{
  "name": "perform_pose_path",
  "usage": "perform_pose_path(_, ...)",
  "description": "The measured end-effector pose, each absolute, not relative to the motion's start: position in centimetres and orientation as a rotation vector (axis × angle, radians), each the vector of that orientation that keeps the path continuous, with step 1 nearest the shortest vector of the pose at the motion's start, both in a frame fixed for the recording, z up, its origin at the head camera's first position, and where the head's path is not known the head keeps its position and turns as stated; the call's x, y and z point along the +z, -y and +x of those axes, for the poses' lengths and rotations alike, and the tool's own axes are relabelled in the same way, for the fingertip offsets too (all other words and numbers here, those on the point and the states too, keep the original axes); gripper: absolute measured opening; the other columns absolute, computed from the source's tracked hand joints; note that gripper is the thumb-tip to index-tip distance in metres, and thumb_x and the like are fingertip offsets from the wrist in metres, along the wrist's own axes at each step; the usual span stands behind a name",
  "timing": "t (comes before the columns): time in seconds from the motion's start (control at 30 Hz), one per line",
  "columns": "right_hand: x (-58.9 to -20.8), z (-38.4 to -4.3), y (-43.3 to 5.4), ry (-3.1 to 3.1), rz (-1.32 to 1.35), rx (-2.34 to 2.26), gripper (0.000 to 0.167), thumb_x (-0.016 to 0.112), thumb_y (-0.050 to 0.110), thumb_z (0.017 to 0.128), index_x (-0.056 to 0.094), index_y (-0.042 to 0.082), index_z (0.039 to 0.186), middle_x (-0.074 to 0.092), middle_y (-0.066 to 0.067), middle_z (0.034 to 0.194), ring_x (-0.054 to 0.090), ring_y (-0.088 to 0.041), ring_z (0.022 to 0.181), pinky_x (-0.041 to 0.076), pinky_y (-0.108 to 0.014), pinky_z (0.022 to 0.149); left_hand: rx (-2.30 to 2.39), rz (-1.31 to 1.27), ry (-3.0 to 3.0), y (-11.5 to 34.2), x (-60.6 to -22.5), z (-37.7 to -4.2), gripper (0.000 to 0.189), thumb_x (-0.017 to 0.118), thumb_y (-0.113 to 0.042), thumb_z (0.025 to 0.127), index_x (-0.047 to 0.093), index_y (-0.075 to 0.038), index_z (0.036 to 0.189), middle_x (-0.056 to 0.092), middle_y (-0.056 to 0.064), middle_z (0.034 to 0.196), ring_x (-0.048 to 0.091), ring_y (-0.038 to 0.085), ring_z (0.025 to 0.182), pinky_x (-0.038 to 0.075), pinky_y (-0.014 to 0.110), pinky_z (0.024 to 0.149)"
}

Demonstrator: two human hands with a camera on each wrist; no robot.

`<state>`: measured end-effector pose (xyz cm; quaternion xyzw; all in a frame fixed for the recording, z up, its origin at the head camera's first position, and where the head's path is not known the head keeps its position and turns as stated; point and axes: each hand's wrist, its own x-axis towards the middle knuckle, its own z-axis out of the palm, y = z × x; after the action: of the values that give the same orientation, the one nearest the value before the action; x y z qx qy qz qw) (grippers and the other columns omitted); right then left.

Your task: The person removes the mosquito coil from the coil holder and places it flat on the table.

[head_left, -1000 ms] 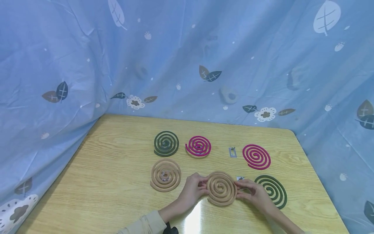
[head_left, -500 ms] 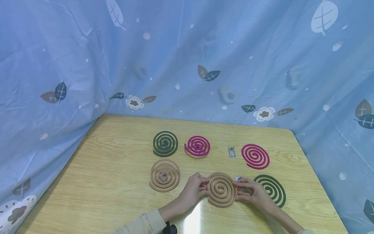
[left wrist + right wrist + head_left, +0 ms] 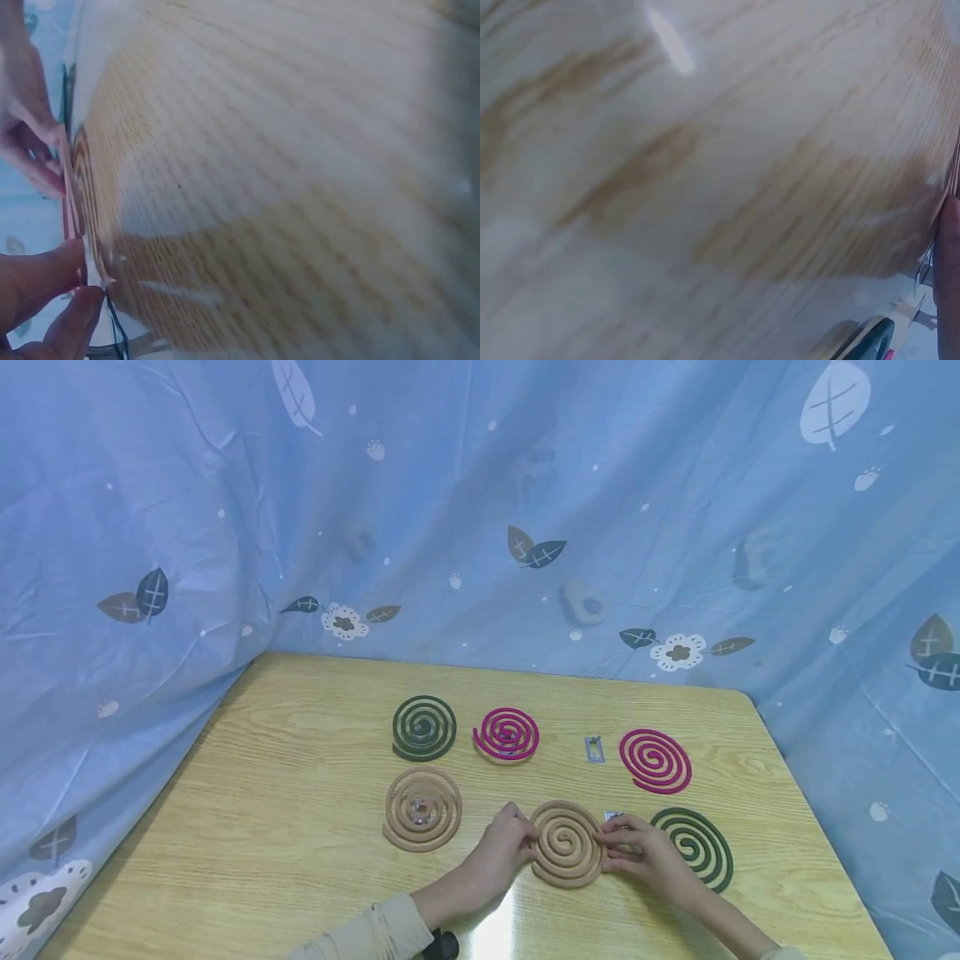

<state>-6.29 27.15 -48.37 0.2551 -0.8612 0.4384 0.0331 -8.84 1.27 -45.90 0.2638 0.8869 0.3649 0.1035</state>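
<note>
Both hands hold a tan mosquito coil (image 3: 567,839) between them, above the table's front part. My left hand (image 3: 491,864) pinches its left edge, and my right hand (image 3: 651,857) pinches the right edge. In the left wrist view the coil (image 3: 81,187) appears almost edge-on, with the left thumb and a finger on its near rim. Only part of a right finger (image 3: 949,270) shows in the right wrist view. Close behind the right hand lies a dark green coil (image 3: 708,837), partly covered. A small metal stand (image 3: 612,816) peeks out above that hand.
Left of the hands, another tan coil (image 3: 401,835) sits over a metal stand. Behind are a dark green coil (image 3: 406,752) and a magenta coil (image 3: 517,755), each over a stand. A bare stand (image 3: 594,749) and a second magenta coil (image 3: 656,762) lie back right.
The held coil has shifted very slightly left, and the left hand's fingers have changed position a little on its edge. The other coils stay where they were.
</note>
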Motion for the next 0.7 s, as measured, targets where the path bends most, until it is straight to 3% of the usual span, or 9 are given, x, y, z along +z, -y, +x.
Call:
perform_pose_path(0.4, -48.13, -6.13, -26.71, 2.646, 0.796, 1.395, 0.038, 0.079, 0.005, 0.072, 0.066, -0.013, 0.103, 0.058, -0.018, 0.100, 0.063, -0.012, 0.091, 0.059, -0.029, 0.073, 0.932, 0.877, -2.710, -1.34, -45.85, -8.59, 0.013, 0.073, -0.002, 0.079, 0.073, -0.002, 0.092, 0.051, 0.001, 0.087, 0.052, 0.006, 0.079, 0.048, 0.008, 0.064)
perform_pose_path(0.7, -48.08, -6.04, -26.65, 2.676, 0.746, 1.322, 0.046, 0.081, 0.008, 0.071, 0.065, -0.011, 0.109, 0.060, -0.015, 0.099, 0.065, -0.017, 0.083, 0.059, -0.025, 0.071, 0.935, 0.919, -2.735, -1.44, -46.63, -8.79, 0.013, 0.074, -0.005, 0.080, 0.071, 0.000, 0.092, 0.053, 0.012, 0.109, 0.059, 0.014, 0.090, 0.050, 0.008, 0.071)
